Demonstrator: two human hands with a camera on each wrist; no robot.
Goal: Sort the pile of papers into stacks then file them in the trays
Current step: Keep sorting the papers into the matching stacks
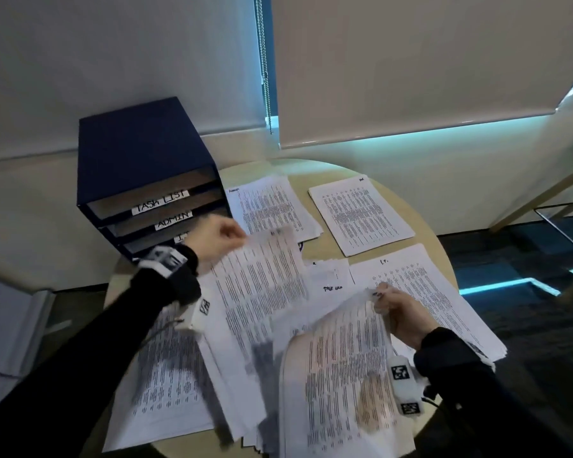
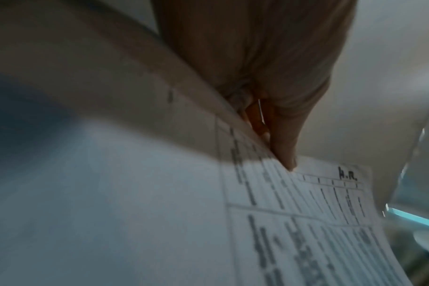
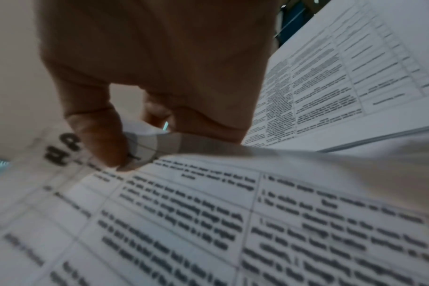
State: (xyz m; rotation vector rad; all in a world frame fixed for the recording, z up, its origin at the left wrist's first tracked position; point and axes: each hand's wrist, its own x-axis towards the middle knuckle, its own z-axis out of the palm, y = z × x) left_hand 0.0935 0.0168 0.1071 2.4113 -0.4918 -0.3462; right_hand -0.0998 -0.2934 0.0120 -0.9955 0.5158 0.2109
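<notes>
Office: blue filing trays point(image 1: 146, 180) labelled TASK LIST, ADMIN at far left of round counter point(image 1: 424, 233); printed papers point(image 1: 361, 214); roller blinds point(image 1: 411, 61); carpet floor point(image 1: 510, 252)

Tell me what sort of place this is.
Probably an office: a blue filing tray unit labelled TASK LIST and ADMIN, printed papers stacked on a round table, and roller blinds behind.

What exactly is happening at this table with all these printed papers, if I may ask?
A person is sorting printed sheets on a round beige table. The left hand pinches one sheet marked H.R.; the right hand pinches another H.R. sheet. Several sorted stacks lie around. The dark blue labelled tray cabinet looks empty so far.
</notes>
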